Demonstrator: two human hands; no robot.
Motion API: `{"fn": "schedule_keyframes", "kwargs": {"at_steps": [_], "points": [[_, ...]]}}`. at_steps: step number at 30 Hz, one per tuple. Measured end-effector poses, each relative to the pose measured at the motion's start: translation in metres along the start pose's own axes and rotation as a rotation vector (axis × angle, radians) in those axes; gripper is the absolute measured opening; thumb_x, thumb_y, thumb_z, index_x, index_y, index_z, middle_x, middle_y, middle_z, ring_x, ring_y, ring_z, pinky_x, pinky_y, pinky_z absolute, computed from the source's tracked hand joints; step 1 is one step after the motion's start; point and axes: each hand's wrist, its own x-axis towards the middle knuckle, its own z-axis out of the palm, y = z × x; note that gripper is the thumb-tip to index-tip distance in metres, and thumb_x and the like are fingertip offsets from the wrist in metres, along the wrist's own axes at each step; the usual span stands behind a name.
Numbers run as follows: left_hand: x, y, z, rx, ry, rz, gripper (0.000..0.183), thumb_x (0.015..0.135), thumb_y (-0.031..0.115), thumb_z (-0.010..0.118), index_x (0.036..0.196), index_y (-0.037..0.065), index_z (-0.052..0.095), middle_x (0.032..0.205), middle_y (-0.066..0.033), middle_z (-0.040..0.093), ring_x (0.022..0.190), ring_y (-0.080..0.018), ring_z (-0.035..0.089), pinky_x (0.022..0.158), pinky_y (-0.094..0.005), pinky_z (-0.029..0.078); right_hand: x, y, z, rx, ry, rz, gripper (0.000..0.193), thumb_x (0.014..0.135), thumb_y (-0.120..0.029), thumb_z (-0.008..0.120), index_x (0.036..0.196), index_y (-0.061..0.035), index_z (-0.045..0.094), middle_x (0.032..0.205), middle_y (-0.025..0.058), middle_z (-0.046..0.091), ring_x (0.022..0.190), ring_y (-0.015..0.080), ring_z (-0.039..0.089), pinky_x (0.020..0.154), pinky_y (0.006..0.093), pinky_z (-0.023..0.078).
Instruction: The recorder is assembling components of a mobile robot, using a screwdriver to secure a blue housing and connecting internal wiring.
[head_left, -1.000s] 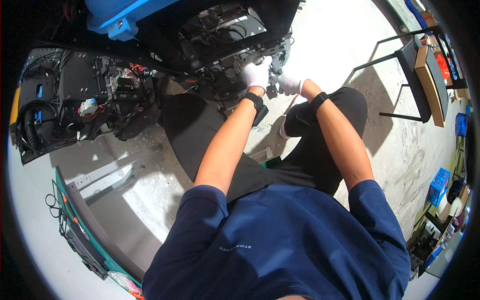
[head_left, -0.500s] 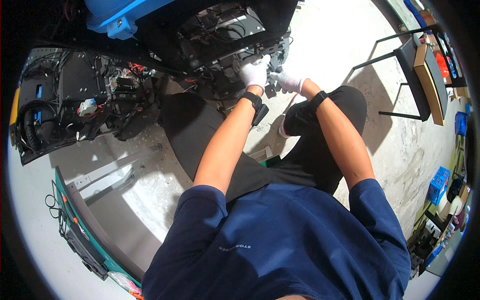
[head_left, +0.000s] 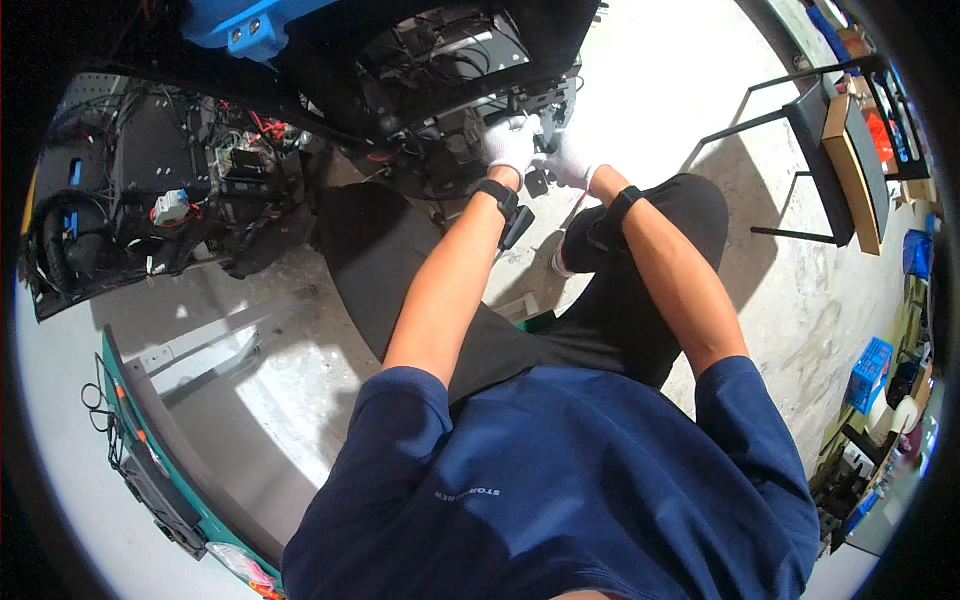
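Both my hands wear white gloves and work close together at the lower right edge of a large black machine (head_left: 420, 110). My left hand (head_left: 510, 143) is closed, its fingers curled against a dark metal assembly (head_left: 550, 100) on that edge. What the fingers hold there is hidden. Just to the right, my right hand (head_left: 574, 160) points upward with its fingers bent in at the same assembly. It too looks closed, on something too small to make out. A small dark block (head_left: 538, 183) hangs beneath the hands. Cables and an opening show higher up in the machine.
An opened black unit (head_left: 160, 150) full of wiring lies at the left. Blue casing (head_left: 255, 30) juts out above. A black chair (head_left: 825, 150) carrying a flat board stands to the right. A green-edged table (head_left: 180, 450) is at lower left, a blue box (head_left: 870, 375) at far right.
My right hand has turned, its fingers now pointing up rather than left, and has come a little nearer the assembly. My left hand stays at almost the same place. The view has shifted slightly.
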Motion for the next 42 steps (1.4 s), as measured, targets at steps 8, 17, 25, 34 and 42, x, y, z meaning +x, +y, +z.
{"fn": "schedule_keyframes", "kwargs": {"at_steps": [8, 17, 25, 34, 42], "points": [[0.008, -0.004, 0.0, -0.039, -0.047, 0.007, 0.014, 0.094, 0.017, 0.074, 0.085, 0.007, 0.077, 0.084, -0.0003, 0.075, 0.072, -0.0071, 0.059, 0.068, -0.0257, 0.045, -0.026, -0.028, -0.026, 0.313, -0.235, 0.23, 0.055, 0.101, -0.038, 0.049, 0.069, 0.0009, 0.072, 0.059, 0.0114, 0.069, 0.048, 0.0201, 0.064, 0.049, 0.0347, 0.051], [0.002, 0.001, -0.001, -0.005, -0.033, 0.03, 0.015, 0.092, 0.022, 0.078, 0.085, 0.01, 0.077, 0.078, 0.0041, 0.07, 0.069, -0.0051, 0.055, 0.065, -0.0262, 0.045, -0.015, -0.022, -0.01, 0.122, -0.113, 0.155, 0.053, 0.099, -0.04, 0.055, 0.081, 0.0064, 0.074, 0.067, 0.0184, 0.071, 0.057, 0.0292, 0.069, 0.056, 0.0407, 0.056], [0.015, -0.012, -0.003, -0.004, -0.003, 0.061, 0.014, 0.094, 0.019, 0.076, 0.086, 0.008, 0.077, 0.08, 0.0028, 0.072, 0.068, -0.0073, 0.057, 0.066, -0.0272, 0.046, -0.013, -0.02, 0.0, 0.093, 0.067, 0.053, 0.052, 0.096, -0.042, 0.061, 0.088, 0.0082, 0.073, 0.077, 0.0256, 0.072, 0.069, 0.0373, 0.072, 0.066, 0.0455, 0.058], [0.013, -0.008, -0.004, -0.043, -0.051, -0.044, 0.014, 0.095, 0.017, 0.074, 0.088, 0.005, 0.077, 0.086, -0.002, 0.076, 0.075, -0.01, 0.064, 0.073, -0.0287, 0.05, -0.02, -0.021, -0.009, 0.421, -0.145, 0.171, 0.05, 0.099, -0.037, 0.057, 0.079, 0.006, 0.071, 0.063, 0.0168, 0.07, 0.05, 0.0243, 0.066, 0.051, 0.0382, 0.054], [0.013, -0.006, -0.008, -0.001, -0.105, 0.006, 0.017, 0.097, 0.022, 0.072, 0.093, 0.007, 0.077, 0.093, -0.0016, 0.077, 0.081, -0.0105, 0.064, 0.077, -0.0286, 0.049, -0.007, -0.009, 0.013, 0.015, 0.082, 0.043, 0.052, 0.093, -0.042, 0.066, 0.086, 0.009, 0.072, 0.063, 0.019, 0.068, 0.055, 0.0301, 0.068, 0.059, 0.0433, 0.056]]}}
